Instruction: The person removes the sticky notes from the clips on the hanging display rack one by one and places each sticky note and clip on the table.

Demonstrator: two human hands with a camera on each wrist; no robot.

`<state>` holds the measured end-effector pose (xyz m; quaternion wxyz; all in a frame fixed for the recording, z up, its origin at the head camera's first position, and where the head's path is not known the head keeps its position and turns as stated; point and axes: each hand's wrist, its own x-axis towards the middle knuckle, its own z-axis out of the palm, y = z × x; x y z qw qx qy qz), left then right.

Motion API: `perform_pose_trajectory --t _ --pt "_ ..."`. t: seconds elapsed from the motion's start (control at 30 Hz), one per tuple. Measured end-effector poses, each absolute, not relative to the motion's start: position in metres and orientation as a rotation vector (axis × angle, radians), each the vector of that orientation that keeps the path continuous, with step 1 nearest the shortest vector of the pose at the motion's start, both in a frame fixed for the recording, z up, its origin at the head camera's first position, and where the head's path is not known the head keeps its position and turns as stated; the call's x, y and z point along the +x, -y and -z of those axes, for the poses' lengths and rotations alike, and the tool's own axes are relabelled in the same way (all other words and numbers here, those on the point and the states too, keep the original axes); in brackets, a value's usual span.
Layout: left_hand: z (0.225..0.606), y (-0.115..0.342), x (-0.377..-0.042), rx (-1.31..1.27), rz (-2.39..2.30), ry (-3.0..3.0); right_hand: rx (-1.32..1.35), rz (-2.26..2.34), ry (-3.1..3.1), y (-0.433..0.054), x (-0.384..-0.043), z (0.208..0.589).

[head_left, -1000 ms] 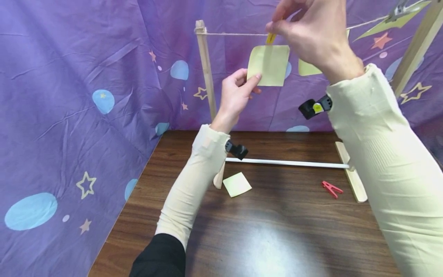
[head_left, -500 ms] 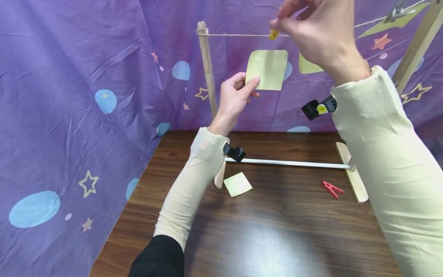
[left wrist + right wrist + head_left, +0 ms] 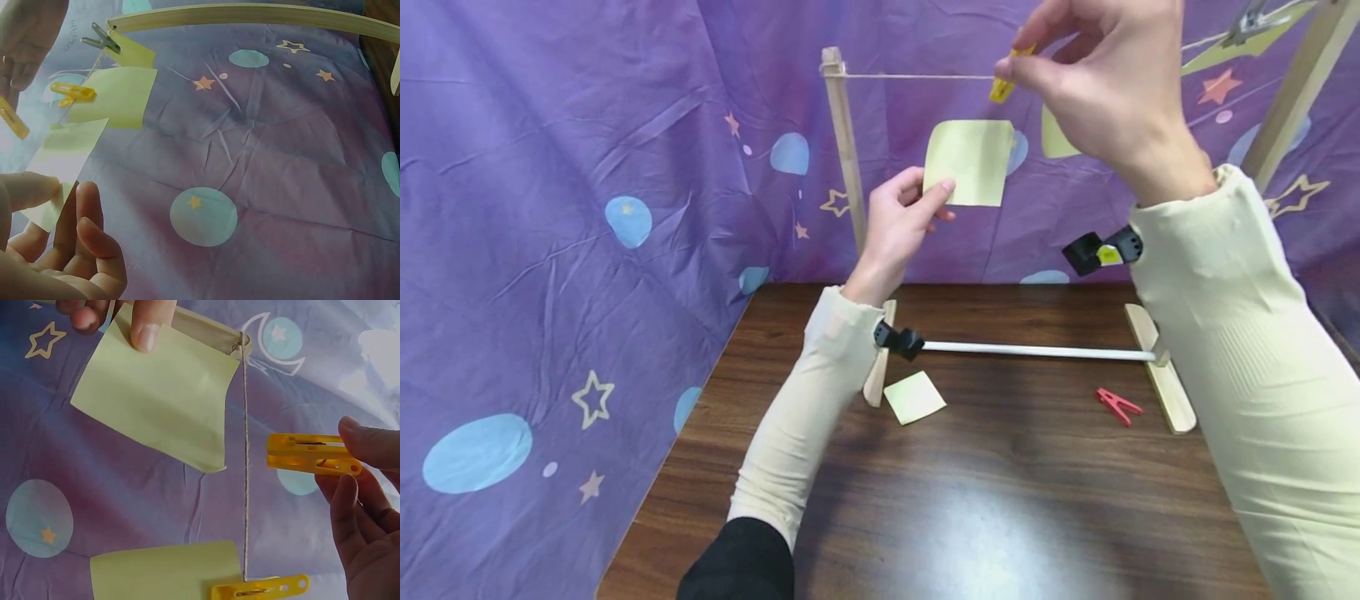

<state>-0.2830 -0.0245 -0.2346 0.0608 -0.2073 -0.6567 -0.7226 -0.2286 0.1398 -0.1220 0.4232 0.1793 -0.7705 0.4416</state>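
Between thumb and fingers, my left hand (image 3: 897, 225) pinches a pale yellow sticky note (image 3: 976, 160) at its left edge, below the string (image 3: 917, 77). My right hand (image 3: 1123, 92) pinches a yellow clothespin (image 3: 306, 453) by its handle end, beside the string and apart from the note. In the right wrist view its nose points toward the string. Another yellow note (image 3: 165, 569) hangs on the string from a second yellow clothespin (image 3: 259, 589). Farther along, a grey-green clothespin (image 3: 100, 39) holds one more yellow note (image 3: 134, 51).
Wooden posts (image 3: 842, 142) carry the string, with a white rod (image 3: 1037, 350) joining their feet (image 3: 1161, 375). On the brown table (image 3: 970, 483) lie a pale note (image 3: 915, 397) and a red clothespin (image 3: 1118, 406). A purple patterned cloth (image 3: 647, 125) hangs behind and at the left.
The clothespin in my right hand has come away from the note's top edge and shifted right. My left hand has lowered the note slightly and moved it a little left.
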Motion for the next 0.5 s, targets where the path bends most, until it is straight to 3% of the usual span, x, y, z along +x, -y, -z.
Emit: perform_pose_trajectory --t 0.5 --pt "0.244 0.036 -0.274 -0.646 2.163 1.994 0.623 -1.037 1.778 -0.154 -0.218 0.143"
